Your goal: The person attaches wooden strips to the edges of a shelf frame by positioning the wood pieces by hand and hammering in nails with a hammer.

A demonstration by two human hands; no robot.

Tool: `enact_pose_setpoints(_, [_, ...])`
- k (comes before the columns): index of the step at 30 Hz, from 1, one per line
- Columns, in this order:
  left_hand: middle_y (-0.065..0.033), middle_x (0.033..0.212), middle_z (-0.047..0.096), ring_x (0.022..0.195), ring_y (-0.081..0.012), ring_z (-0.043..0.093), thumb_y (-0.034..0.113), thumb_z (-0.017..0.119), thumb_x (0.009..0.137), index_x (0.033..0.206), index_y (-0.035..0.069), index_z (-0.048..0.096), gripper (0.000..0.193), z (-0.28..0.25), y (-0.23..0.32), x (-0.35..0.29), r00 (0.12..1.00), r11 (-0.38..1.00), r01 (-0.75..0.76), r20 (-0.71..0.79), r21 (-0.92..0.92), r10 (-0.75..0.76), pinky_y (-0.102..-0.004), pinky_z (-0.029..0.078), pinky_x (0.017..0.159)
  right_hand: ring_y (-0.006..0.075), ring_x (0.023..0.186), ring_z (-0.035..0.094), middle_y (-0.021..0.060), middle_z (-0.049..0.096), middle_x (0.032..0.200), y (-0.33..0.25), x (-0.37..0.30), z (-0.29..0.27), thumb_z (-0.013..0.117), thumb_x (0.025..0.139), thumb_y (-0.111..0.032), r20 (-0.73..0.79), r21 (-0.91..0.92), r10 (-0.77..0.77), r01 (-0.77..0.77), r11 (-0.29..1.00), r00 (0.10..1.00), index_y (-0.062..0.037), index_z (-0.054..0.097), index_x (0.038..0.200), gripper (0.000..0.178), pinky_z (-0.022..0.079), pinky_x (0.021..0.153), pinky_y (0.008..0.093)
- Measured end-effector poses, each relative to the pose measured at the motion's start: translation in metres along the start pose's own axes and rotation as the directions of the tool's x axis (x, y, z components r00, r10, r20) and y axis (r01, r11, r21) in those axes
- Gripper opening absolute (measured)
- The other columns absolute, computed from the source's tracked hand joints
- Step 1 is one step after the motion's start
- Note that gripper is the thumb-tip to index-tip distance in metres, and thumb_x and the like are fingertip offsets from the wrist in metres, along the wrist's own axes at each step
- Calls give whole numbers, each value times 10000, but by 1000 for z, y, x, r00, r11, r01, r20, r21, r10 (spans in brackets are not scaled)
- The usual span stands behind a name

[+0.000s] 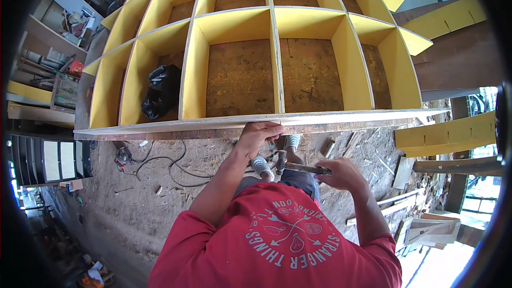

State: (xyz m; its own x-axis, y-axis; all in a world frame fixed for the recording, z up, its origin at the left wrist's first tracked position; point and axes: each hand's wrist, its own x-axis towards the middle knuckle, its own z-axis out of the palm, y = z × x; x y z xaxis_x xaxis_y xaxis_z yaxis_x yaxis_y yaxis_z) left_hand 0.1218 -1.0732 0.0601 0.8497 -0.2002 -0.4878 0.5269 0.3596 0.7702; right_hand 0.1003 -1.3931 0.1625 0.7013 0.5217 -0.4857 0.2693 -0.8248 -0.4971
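Observation:
In front of me stands a large yellow wooden grid frame point(274, 53) with open square compartments. Along its near side runs a pale plywood board point(352, 120) on edge. My left hand point(261, 134) is against this board near its middle, thumb and fingers pinched together. A thin upright sliver shows at the fingertips, too small to name. My right hand point(343, 174) grips the wooden handle of a hammer point(306, 168). The hammer's metal head is to the left, below the board and apart from it, near my left hand.
A crumpled black plastic bag point(161, 92) lies in a left compartment. Slotted yellow strips point(448, 134) and planks point(394, 202) are at the right. Black cable point(176, 168) snakes over the dirt floor beside my feet. A louvred panel point(53, 160) stands at left.

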Motion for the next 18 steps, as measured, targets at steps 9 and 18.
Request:
enact_pose_setpoints(9, [-67,959,783,850,-129,683,199,820,946,1070,30,787,212,3,-5,3,998,999,-35,-54,1,35,-275,512,786,387,873,748,162,774,918,-2,6,-26,814,871,-450,98,-8,-87,88,996,991,-238,799,1199,392,580,800,491])
enact_pose_setpoints(18, [-89,952,790,887,-133,704,211,823,942,1080,9,788,247,-1,-7,7,998,999,-49,-33,15,49,-265,480,752,355,939,768,196,782,1056,-11,23,-64,833,895,-442,173,75,-158,147,986,972,-126,785,1250,477,576,875,468])
